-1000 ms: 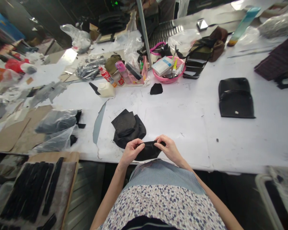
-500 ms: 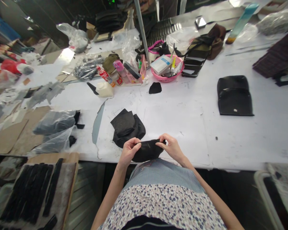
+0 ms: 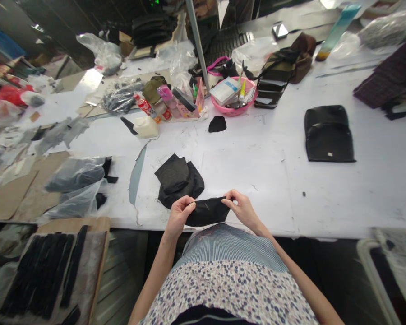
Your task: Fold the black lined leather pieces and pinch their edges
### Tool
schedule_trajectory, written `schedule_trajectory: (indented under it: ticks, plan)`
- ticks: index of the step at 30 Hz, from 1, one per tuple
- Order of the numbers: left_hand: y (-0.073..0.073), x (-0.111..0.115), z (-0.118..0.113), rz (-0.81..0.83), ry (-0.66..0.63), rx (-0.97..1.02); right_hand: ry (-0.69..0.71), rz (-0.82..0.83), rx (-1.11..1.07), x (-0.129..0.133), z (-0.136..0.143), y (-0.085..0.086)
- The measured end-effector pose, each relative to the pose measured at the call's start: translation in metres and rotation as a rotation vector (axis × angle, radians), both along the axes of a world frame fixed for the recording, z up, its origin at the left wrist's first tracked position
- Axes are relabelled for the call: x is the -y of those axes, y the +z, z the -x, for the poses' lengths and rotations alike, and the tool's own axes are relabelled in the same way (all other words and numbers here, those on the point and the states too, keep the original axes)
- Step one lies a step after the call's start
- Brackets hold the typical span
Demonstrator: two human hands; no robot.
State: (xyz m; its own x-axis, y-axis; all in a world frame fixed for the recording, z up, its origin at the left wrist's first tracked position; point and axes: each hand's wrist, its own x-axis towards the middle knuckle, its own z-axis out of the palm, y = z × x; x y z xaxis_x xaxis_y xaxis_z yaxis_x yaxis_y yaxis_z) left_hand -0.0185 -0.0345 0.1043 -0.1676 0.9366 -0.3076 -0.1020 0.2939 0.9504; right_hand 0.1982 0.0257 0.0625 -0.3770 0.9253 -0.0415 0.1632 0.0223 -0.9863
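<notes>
Black piece held up by 2 hands at the near edge of the white table, on the near right side of the dark pile, my landmark. Top edge runs nearly straight between the hands; lower part hangs in a curve, close to the striped cloth at the wearer's front. Short pale mark on its face.

Left hand: thumb and forefinger pinching the upper left corner, other fingers curled. Sits just nearside of the pile; contact with it, cannot tell.
Right hand: thumb and forefinger pinching the upper right corner, well to the right of the pile. Remaining fingers bent, partly hidden.

Pile: several dark pieces, loosely overlapped, lying flat on the table.
Beyond it, to the right: 1 small black scrap, then a pink basket of mixed items.
Beyond it, to the left: cream bottle.
Far right of it: glossy black panel.
Left of it: clear plastic bags with dark contents.
Nearside left, on a board: black strips, side by side.
</notes>
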Motion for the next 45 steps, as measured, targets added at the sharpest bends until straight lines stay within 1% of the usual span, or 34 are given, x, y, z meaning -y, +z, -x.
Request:
schedule_trajectory:
  ticks: [8, 12, 18, 20, 21, 23, 25, 27, 29, 31, 33, 35, 38, 41, 43, 45]
  plan:
    - [-0.002, 0.003, 0.002, -0.007, 0.014, 0.012, -0.02, 0.016, 0.025, 0.002, 0.001, -0.001]
    - [-0.003, 0.004, 0.004, -0.013, 0.021, 0.048, -0.065, 0.019, 0.023, 0.002, 0.002, -0.002]
    - [-0.011, 0.007, 0.01, -0.019, 0.019, 0.081, -0.084, 0.047, 0.018, 0.003, 0.002, 0.001]
    - [-0.01, 0.007, 0.015, 0.014, -0.015, 0.088, -0.077, 0.043, 0.036, 0.005, 0.003, 0.004]
    - [-0.008, 0.007, 0.017, 0.033, -0.052, 0.07, -0.068, 0.04, 0.054, 0.006, 0.004, 0.006]
    - [-0.001, 0.005, 0.018, 0.054, -0.175, -0.049, -0.029, 0.031, 0.095, 0.008, 0.007, 0.009]
    - [0.008, 0.002, 0.012, 0.025, -0.333, -0.269, 0.042, 0.01, 0.127, 0.011, 0.012, 0.012]
    - [0.012, 0.0, -0.001, -0.038, -0.473, -0.508, 0.118, -0.023, 0.146, 0.012, 0.018, 0.014]
    - [0.01, -0.002, -0.015, -0.1, -0.534, -0.682, 0.16, -0.06, 0.158, 0.013, 0.022, 0.015]
    - [0.001, -0.003, -0.027, -0.119, -0.522, -0.739, 0.186, -0.083, 0.154, 0.011, 0.023, 0.017]
    - [-0.009, -0.002, -0.033, -0.104, -0.479, -0.673, 0.234, -0.108, 0.133, 0.009, 0.018, 0.019]
    - [-0.015, -0.001, -0.035, -0.068, -0.434, -0.544, 0.298, -0.13, 0.092, 0.006, 0.011, 0.023]
    - [-0.015, 0.0, -0.034, 0.006, -0.371, -0.378, 0.38, -0.151, 0.045, 0.003, -0.003, 0.028]
    - [-0.012, -0.001, -0.035, 0.071, -0.335, -0.268, 0.435, -0.169, 0.054, 0.003, -0.012, 0.03]
    - [-0.011, -0.003, -0.036, 0.087, -0.319, -0.23, 0.424, -0.185, 0.066, 0.004, -0.013, 0.028]
    - [-0.012, -0.005, -0.036, 0.079, -0.312, -0.223, 0.358, -0.197, 0.069, 0.006, -0.01, 0.023]
